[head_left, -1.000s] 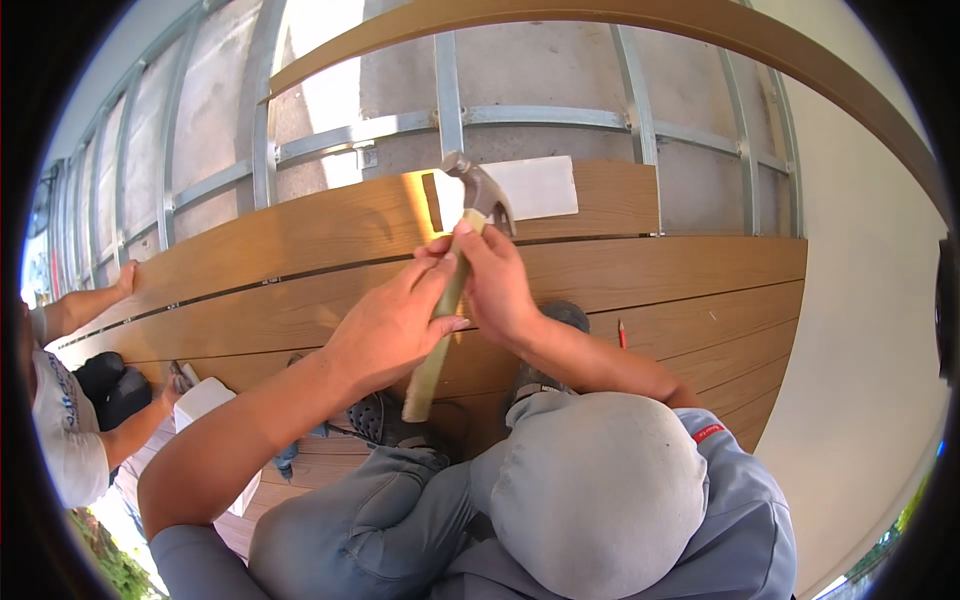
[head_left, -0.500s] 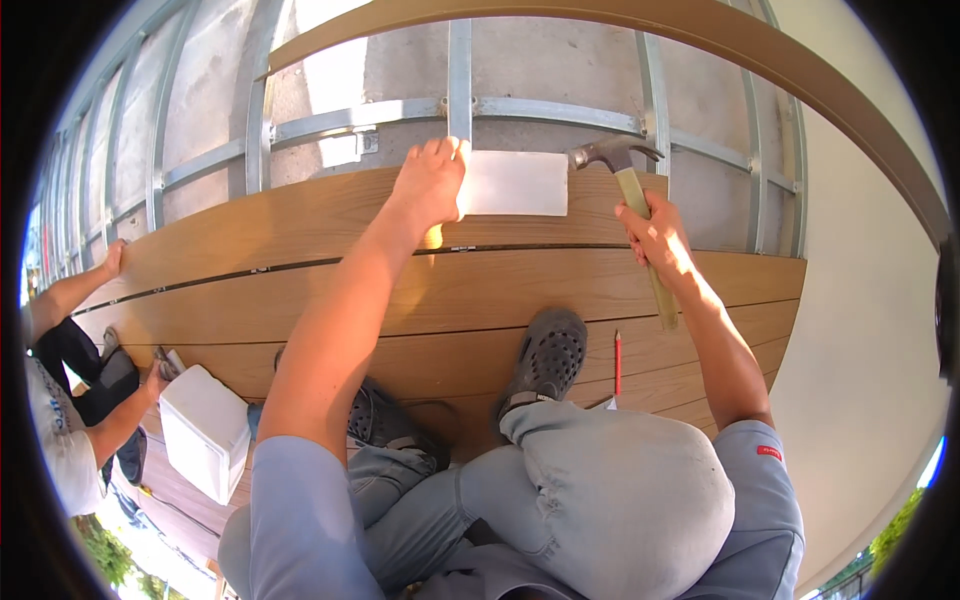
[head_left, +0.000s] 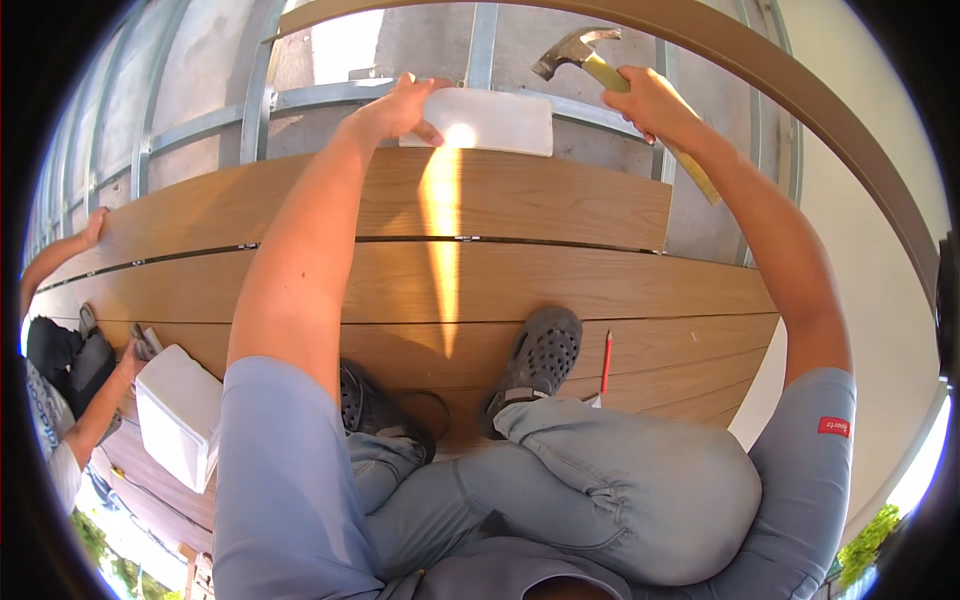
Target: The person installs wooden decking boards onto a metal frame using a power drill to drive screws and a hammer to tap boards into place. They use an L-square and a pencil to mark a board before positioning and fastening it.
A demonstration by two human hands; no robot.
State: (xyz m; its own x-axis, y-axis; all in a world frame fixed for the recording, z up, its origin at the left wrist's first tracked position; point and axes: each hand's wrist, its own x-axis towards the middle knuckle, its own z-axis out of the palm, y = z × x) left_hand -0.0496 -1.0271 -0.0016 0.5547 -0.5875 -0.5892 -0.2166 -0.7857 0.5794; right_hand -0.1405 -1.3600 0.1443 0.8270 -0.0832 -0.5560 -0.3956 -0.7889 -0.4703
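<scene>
My left hand [head_left: 402, 108] grips the left end of a white rectangular block [head_left: 505, 122], thumb on its near face and fingers over the top. The block lies along the far edge of the outermost wood-look deck board [head_left: 545, 198], and a bright sun reflection glares off it. In my right hand [head_left: 652, 108] is a claw hammer [head_left: 577, 50], held by its yellowish handle. Its dark head is raised beyond the block's right end, apart from it, over the metal framing.
Grey metal joists [head_left: 482, 50] span the concrete beyond the boards. A brown beam [head_left: 790, 85] curves across the far right. A red pencil [head_left: 607, 360] lies by my clog [head_left: 545, 345]. At left, another person's hand [head_left: 95, 228] rests on the boards, near a white box [head_left: 172, 412].
My left hand has moved the white block away from me, from above the outermost board to its far edge. My right hand has lifted the hammer farther forward.
</scene>
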